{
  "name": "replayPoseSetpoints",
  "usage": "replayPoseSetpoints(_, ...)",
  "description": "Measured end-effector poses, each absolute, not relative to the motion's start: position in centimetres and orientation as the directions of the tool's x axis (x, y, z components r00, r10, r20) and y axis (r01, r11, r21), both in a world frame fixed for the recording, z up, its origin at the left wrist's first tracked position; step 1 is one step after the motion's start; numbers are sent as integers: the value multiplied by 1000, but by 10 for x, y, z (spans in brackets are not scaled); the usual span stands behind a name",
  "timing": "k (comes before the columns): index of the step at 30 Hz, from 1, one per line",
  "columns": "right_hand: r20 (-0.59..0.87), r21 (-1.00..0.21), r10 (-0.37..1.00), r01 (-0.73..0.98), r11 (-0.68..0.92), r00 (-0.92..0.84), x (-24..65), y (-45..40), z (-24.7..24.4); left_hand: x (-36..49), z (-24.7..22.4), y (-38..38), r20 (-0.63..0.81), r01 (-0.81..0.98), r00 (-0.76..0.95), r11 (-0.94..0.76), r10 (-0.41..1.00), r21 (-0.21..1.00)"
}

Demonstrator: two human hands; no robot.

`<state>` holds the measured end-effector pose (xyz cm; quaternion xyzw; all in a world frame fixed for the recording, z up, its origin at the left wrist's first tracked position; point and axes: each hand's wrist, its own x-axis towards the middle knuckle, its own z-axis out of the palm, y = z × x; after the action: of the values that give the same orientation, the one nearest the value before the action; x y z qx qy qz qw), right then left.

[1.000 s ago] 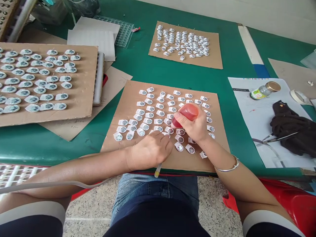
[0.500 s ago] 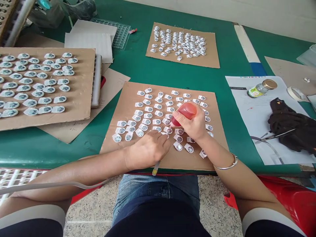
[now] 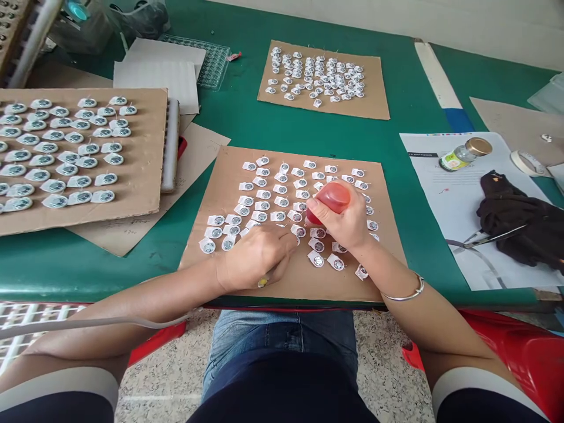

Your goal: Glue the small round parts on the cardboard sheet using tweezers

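Round tabbed badges [image 3: 316, 258], white with dark circular designs, lie in loose rows on a brown cardboard sheet [image 3: 308, 285] at the near edge of the green table [image 3: 238, 126], directly in front of the seated person. The right hand [image 3: 348, 223] clasps a translucent red squeeze bottle [image 3: 333, 198], its thumb and fingers wrapped around the body; the bottle is tilted, its lower end towards the badges near the middle of the sheet. Whether that end touches a badge cannot be told. The left hand [image 3: 259, 252] is bunched low over the same sheet, curled around a thin stick, whose yellow end [image 3: 263, 282] shows below the palm; the rest is hidden. Its fingertips are beside a badge just below the bottle, but contact is unclear. A silver bangle [image 3: 403, 298] circles the right wrist.

Another badge-covered cardboard [image 3: 150, 150] sits to the left, raised on a stack, and a smaller badge-covered board [image 3: 379, 94] lies farther back. On the right, a printed paper [image 3: 425, 182] bears a gold-lidded glass jar [image 3: 458, 157], a black cloth [image 3: 520, 211] and a slender metal tool [image 3: 496, 237].
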<state>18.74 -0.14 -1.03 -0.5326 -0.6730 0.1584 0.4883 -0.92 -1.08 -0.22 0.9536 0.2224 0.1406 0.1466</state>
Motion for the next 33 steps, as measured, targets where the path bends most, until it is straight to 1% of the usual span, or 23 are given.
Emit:
replayPoseSetpoints(4,504,-706,863,588,394,27,188,-3,-9,-10,2,-6,241,324,850,-826,468,461)
replayPoseSetpoints(7,511,-692,860,600,402,14,188,-4,-9,-10,4,-4,214,320,848,-790,485,523)
replayPoseSetpoints(11,515,-690,857,591,419,-7,188,-5,-8,-11,5,-3,195,339,833,-758,517,558)
replayPoseSetpoints(16,478,-725,876,532,437,-66,188,-7,-4,-11,10,-2,161,354,826,-719,540,597)
replayPoseSetpoints(22,468,-723,879,532,440,-91,187,-10,-3,-12,11,2,135,359,789,-628,600,690)
replayPoseSetpoints(28,501,-726,863,512,460,-63,188,-10,-4,-13,1,5,115,381,719,-528,685,759)
replayPoseSetpoints(33,520,-716,854,534,449,-22,190,-10,-4,-14,-2,8,66,395,702,-465,709,793)
